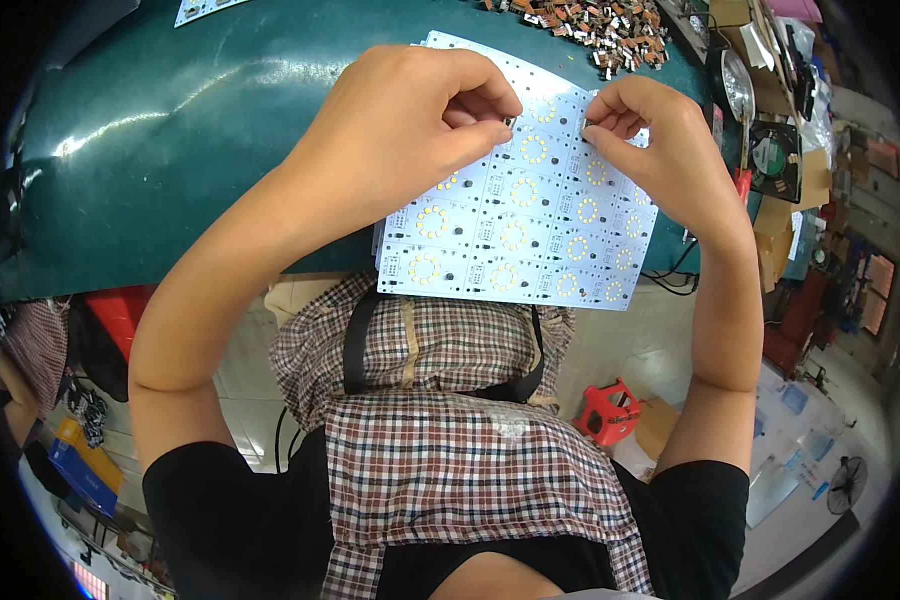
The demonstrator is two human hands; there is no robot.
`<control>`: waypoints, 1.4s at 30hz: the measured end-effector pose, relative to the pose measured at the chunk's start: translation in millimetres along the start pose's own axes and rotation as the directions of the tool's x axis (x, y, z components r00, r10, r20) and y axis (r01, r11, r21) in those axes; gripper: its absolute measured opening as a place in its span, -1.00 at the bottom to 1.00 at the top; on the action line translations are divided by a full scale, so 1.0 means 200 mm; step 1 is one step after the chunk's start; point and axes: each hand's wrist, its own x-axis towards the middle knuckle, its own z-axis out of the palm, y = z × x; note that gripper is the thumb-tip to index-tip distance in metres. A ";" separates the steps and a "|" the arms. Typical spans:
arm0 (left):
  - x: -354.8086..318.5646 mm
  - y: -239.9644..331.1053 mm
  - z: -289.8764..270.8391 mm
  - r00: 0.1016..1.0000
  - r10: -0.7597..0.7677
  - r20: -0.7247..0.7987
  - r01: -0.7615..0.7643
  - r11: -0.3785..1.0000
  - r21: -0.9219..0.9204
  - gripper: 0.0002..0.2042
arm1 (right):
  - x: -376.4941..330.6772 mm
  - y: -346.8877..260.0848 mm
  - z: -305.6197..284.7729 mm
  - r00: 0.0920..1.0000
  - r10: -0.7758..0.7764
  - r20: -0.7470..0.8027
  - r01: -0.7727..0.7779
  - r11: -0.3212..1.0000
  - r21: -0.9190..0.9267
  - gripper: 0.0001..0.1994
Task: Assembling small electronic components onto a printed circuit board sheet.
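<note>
Spreading widest, a green bench (pixel 190 180) lies under the white LED panel (pixel 550 230), whose near edge overhangs it. Over the panel's far half are the left hand (pixel 400 120) and right hand (pixel 665 140); beyond the panel lies a component pile (pixel 600 25). Each hand's fingers pinch a tiny dark part (pixel 510 122).

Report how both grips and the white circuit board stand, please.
Left grip, right grip: nearly pinched at white circuit board, anything held unclear. Board overhangs green table. Component pile beyond, not blocking.
</note>
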 end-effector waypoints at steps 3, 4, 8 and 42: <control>0.01 -0.01 0.01 0.999 0.034 0.017 -0.034 0.999 -0.016 -0.83 | -0.02 0.00 0.00 0.999 -0.027 -0.039 0.026 0.999 -0.023 -0.84; 0.01 -0.01 0.01 0.999 0.037 0.026 -0.037 0.999 -0.007 -0.83 | -0.02 0.01 0.00 0.999 -0.035 -0.040 0.035 0.999 -0.015 -0.84; 0.03 -0.05 -0.01 0.995 -0.062 0.085 0.081 0.967 -0.244 -0.78 | -0.03 0.02 0.02 0.998 -0.025 -0.063 0.025 1.000 -0.002 -0.84; 0.03 0.05 -0.02 0.992 0.108 -0.071 -0.077 0.934 0.349 -0.85 | -0.04 0.06 0.08 0.982 0.043 -0.184 -0.033 0.998 0.060 -0.86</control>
